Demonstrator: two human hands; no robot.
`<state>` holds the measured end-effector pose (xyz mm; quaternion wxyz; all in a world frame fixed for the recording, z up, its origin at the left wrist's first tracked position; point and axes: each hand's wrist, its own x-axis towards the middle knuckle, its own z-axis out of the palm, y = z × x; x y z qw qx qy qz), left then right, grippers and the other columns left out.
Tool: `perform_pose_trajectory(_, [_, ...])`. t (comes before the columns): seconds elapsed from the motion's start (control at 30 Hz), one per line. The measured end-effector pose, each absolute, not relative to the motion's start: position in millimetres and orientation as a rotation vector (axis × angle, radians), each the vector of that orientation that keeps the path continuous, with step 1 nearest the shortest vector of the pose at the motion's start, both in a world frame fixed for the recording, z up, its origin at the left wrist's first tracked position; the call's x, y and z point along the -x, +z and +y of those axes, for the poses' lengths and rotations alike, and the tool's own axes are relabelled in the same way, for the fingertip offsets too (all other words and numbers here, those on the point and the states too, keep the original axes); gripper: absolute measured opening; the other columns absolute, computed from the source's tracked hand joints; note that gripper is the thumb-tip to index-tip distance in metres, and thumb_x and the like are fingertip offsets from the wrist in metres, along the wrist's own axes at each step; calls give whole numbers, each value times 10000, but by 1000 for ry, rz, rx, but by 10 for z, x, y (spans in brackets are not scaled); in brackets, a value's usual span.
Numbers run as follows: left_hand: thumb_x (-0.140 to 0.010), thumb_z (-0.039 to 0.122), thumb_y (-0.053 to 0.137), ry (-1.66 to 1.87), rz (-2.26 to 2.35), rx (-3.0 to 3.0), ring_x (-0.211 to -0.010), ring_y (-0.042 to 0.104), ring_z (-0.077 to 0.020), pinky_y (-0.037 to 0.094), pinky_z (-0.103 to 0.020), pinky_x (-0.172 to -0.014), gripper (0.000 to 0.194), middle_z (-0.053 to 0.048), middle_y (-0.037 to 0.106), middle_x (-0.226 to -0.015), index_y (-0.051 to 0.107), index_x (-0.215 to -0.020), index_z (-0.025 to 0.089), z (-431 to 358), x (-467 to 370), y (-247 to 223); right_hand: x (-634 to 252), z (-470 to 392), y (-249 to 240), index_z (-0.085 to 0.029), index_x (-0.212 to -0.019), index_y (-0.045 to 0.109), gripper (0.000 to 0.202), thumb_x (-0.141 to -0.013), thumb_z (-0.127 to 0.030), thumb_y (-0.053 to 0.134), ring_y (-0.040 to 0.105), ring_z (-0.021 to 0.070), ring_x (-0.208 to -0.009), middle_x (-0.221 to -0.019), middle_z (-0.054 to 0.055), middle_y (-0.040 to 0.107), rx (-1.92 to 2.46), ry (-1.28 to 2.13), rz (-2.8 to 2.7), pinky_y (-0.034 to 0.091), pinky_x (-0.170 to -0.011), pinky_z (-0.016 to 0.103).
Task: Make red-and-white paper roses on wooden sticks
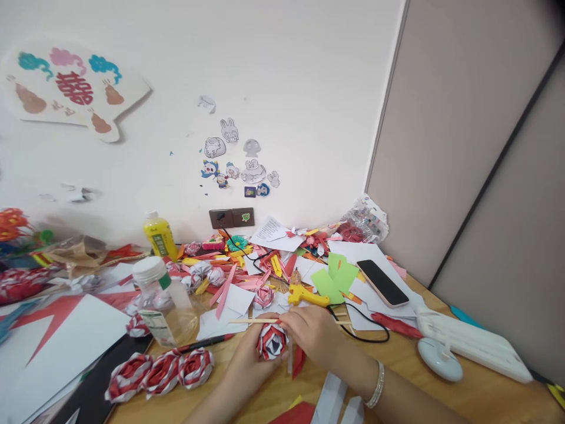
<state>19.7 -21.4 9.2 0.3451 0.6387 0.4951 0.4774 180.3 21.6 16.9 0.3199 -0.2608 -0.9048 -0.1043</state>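
Observation:
Near the bottom centre, my left hand (pixel 249 357) is wrapped round a red and white folded paper rosette (pixel 272 341), whose spiral face points towards the camera. My right hand (pixel 311 333) is closed on a thin wooden stick (pixel 251 321) lying level just above the rosette, its fingertips touching the rosette's upper right edge. A bracelet circles the right wrist. Red and white paper strips (pixel 299 360) show just below the right hand. Behind the hands lies a yellow glue gun (pixel 306 295) with a black cord.
Three finished rosettes (pixel 162 373) sit at the left front, beside a clear jar (pixel 165 303). A yellow bottle (pixel 159 235) stands behind. Paper scraps cover the back. A phone (pixel 383 283) and a white lamp (pixel 474 344) lie to the right.

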Motion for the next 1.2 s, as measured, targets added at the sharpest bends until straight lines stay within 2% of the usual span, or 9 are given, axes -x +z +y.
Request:
perform_pose_trajectory(0.3, [-621, 187, 661, 1191, 1307, -1716, -935, 606, -260, 470, -368, -833, 367, -87, 676, -996, 577, -979, 172, -180, -188, 82, -1782, 194, 244, -169, -955, 561, 175, -919, -265, 419, 589, 166, -741, -817, 43, 643, 817, -47, -2288, 408, -644, 265])
perform_pose_trajectory(0.6, [-655, 141, 629, 1252, 1276, -1701, -1046, 561, -244, 426, -371, -920, 383, -88, 625, -1108, 563, -1030, 179, -213, -217, 78, -1756, 191, 200, -173, -806, 589, 283, -949, -253, 358, 571, 150, -677, -695, 30, 620, 733, -107, -2222, 394, -604, 265])
perform_pose_trajectory(0.87, [-676, 134, 605, 1204, 1223, -1645, -941, 610, -229, 471, -351, -852, 359, -71, 652, -1024, 557, -1029, 176, -231, -244, 164, -1736, 176, 213, -168, -814, 616, 359, -966, -259, 304, 574, 144, -662, -693, 39, 627, 704, -115, -2200, 404, -598, 257])
perform_pose_trajectory(1.1, [-647, 135, 624, 1220, 1244, -1697, -954, 599, -235, 465, -355, -859, 327, -65, 664, -990, 576, -968, 182, -208, -226, 134, -1722, 153, 192, -182, -774, 602, 324, -935, -362, 386, 565, 149, -605, -673, 15, 629, 821, -13, -2060, 370, -552, 258])
perform_pose_trajectory(1.2, [-640, 137, 631, 1243, 1241, -1689, -963, 597, -233, 460, -352, -868, 355, -68, 660, -1010, 571, -987, 183, -206, -224, 136, -1716, 153, 187, -182, -745, 601, 351, -941, -359, 370, 564, 149, -596, -655, 15, 626, 808, -27, -2055, 360, -545, 256])
